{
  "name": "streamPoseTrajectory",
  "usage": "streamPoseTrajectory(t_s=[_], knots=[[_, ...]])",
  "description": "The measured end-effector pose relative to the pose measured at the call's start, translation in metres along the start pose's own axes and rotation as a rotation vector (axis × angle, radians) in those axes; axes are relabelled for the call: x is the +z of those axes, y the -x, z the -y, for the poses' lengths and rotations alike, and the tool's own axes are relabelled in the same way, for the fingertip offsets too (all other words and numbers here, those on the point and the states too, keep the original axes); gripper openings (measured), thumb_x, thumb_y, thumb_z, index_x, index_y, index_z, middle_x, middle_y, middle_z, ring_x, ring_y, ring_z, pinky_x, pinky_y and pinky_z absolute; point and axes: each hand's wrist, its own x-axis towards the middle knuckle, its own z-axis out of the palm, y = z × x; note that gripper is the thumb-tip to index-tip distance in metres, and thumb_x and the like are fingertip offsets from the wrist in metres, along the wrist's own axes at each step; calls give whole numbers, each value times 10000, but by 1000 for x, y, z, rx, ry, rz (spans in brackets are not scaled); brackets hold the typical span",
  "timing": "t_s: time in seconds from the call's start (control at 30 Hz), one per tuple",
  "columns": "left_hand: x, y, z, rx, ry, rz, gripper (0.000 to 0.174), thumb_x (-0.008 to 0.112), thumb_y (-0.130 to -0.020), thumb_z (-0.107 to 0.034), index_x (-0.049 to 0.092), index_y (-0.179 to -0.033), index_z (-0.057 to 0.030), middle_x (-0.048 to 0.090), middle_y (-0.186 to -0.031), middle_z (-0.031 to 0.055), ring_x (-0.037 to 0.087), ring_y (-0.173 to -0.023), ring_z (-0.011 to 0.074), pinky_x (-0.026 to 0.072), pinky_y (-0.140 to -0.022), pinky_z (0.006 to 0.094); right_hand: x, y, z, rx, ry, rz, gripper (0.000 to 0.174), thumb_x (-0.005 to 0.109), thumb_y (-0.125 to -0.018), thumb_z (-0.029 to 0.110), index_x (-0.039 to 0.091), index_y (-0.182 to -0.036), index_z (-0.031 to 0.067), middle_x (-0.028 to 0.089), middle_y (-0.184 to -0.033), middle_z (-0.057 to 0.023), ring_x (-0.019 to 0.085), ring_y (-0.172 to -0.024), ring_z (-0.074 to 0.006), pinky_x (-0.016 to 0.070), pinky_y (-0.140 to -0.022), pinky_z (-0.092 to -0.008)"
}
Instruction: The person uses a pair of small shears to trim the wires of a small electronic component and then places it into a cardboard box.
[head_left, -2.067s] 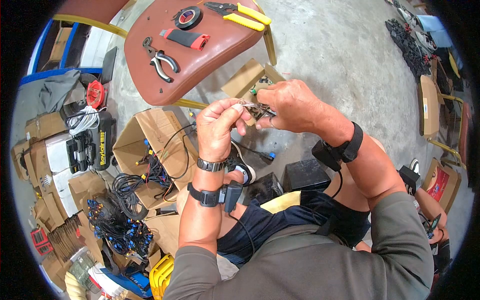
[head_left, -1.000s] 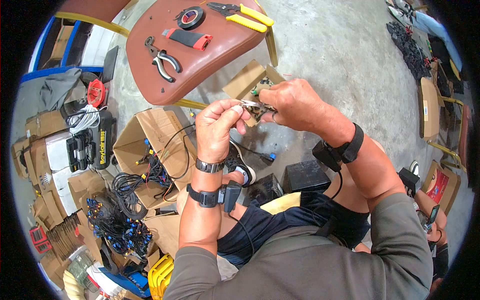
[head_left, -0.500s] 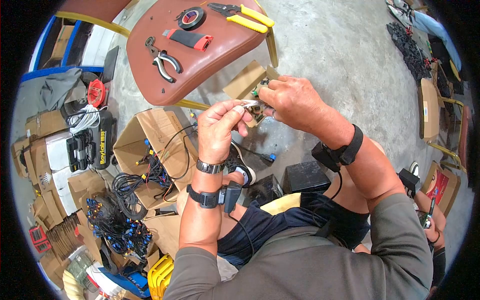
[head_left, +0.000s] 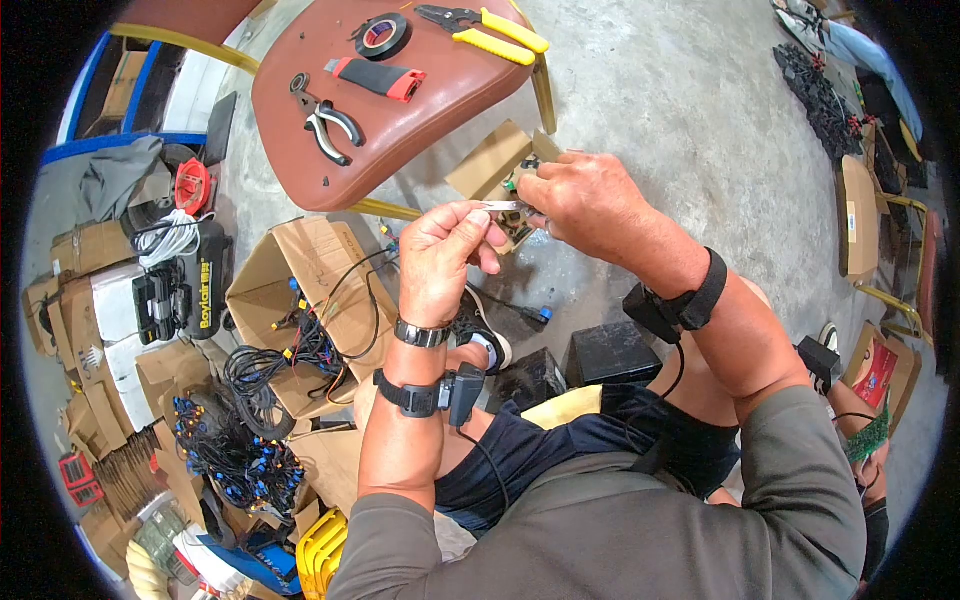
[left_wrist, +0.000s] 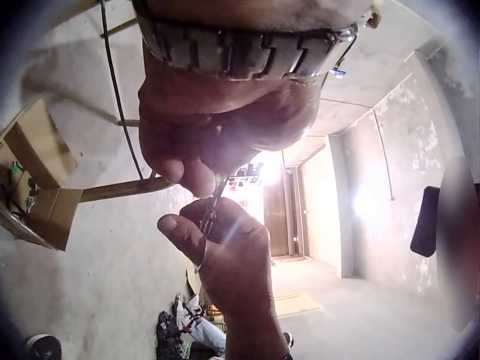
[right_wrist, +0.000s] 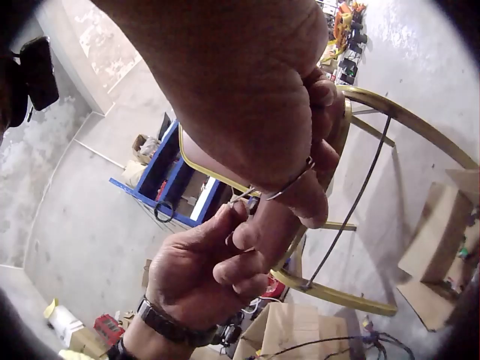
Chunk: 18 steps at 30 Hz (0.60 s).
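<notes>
Thin wire (head_left: 503,206) pinched between left hand (head_left: 440,252) and right hand (head_left: 588,205), frame centre; work judged midway; pliers (head_left: 322,118) untouched, upper left.

The head camera looks steeply down from above onto the left hand (head_left: 440,255) and right hand (head_left: 590,205), with a chair seat (head_left: 400,110) and the floor (head_left: 680,90) beyond. Each wrist camera sits very close beneath its own hand and faces the other hand. All three views share the thin metal strip (head_left: 503,206) pinched between the hands.
</notes>
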Motion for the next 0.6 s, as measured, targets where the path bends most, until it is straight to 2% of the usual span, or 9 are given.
streamPoseTrajectory(t_s=[0.23, 0.6], knots=[[1, -1, -1, 3, 13, -4, 185, 627, -944, -152, 664, -1016, 15, 690, -796, 115, 616, -569, 163, 505, -528, 254, 4, 1, -3, -23, -25, 6, 61, 632, -756, 141, 596, -736, 96, 645, -644, -89, 688, -649, -292, 536, -567, -422], [8, 1, -2, -6, 7, -61, 141, 640, -904, -76, 668, -989, 34, 692, -793, 113, 609, -566, 150, 506, -529, 249, 3, 1, -2, -8, -31, 14, 74, 634, -758, 152, 603, -731, 91, 648, -642, -98, 686, -647, -300, 536, -569, -422]])
